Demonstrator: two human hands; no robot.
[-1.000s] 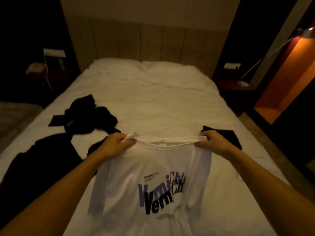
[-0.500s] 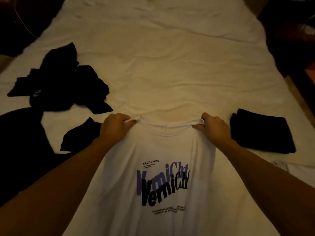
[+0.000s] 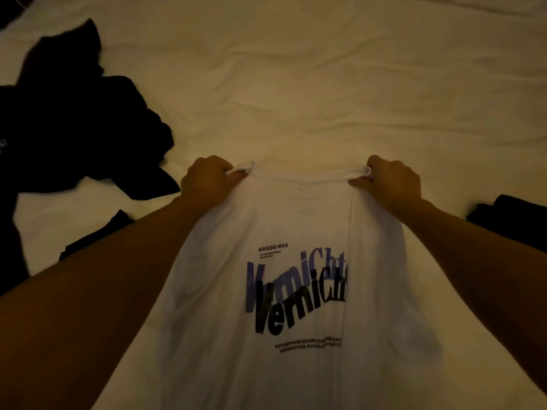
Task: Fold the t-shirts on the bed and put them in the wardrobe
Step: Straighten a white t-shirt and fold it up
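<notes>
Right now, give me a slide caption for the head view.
Both hands, left hand and right hand, grip a white printed t-shirt by its shoulders over the bed.

From my feed, little outside the job is in view. A white sheet [image 3: 325,84] fills the upper and middle frame, lit a warm yellow. It is not smooth: shallow creases run roughly side to side across the upper centre, and they crowd closer toward the middle. A longer, sharper fold [image 3: 473,7] slants along the top right edge. In the upper left corner lies a dark patch [image 3: 9,7] past the sheet's border. It is too dim for me to make out.
</notes>
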